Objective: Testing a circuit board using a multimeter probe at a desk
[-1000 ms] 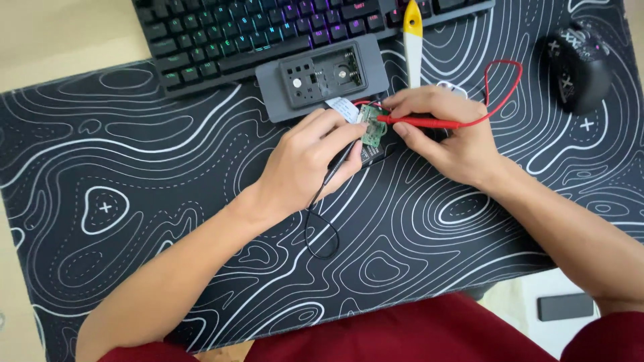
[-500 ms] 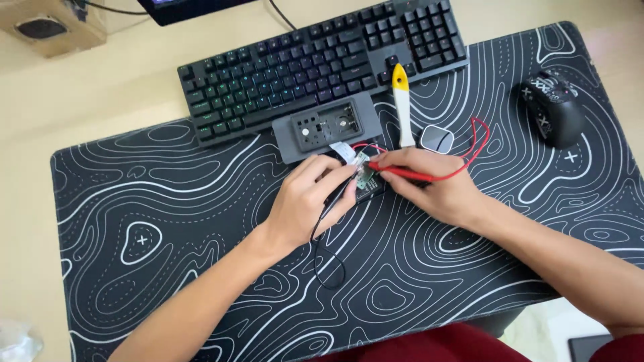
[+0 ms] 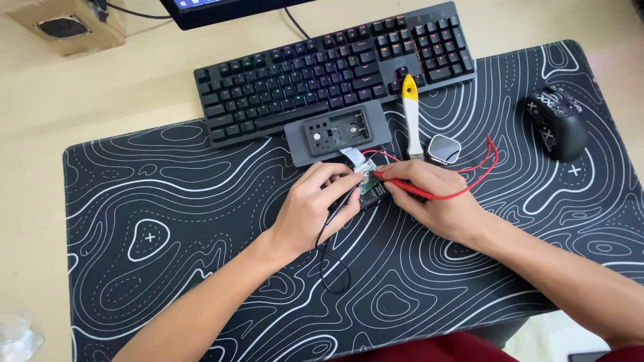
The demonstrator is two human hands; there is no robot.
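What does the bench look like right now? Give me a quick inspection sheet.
Surface: black desk mat with white contour lines on a pale wooden desk.
Job's things: small green circuit board; grey rectangular device housing, joined to it by a flat ribbon.
Clutter: yellow-handled white pry tool, small rounded grey case, black patterned mouse, black backlit keyboard.
Grippers: left hand steadies the board; right hand holds a red probe to it.
Cables: red lead; black lead.
Surroundings: cardboard box, monitor base.
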